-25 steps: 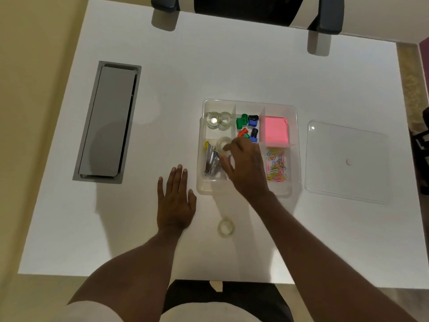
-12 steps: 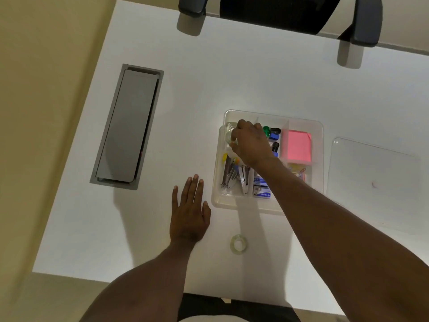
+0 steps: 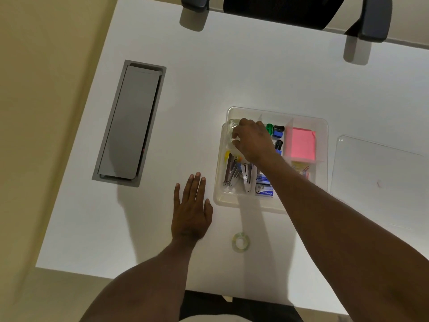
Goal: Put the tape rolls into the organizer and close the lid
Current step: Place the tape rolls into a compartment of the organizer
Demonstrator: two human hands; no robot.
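A clear plastic organizer (image 3: pixel 276 111) with several compartments sits on the white table. My right hand (image 3: pixel 253 140) reaches into its back-left compartment, fingers curled down on a clear tape roll (image 3: pixel 232 131) lying there; the hand hides most of that compartment. Another clear tape roll (image 3: pixel 241 242) lies flat on the table in front of the organizer, near the table's front edge. My left hand (image 3: pixel 191 210) rests flat on the table with fingers apart, just left of the organizer. The clear lid (image 3: pixel 380 177) lies flat on the table to the organizer's right.
The organizer also holds pink sticky notes (image 3: pixel 300 142), staplers (image 3: pixel 234 173), blue staple boxes (image 3: pixel 264 189), small sharpeners (image 3: pixel 277 131) and coloured paper clips (image 3: pixel 301 169). A grey cable hatch (image 3: pixel 130 122) is set into the table at left. A black chair (image 3: pixel 290 10) stands behind the table.
My right hand carried a tape roll from the organizer's middle into the back-left compartment and stays there. My head view shifted left. My left hand has not moved.
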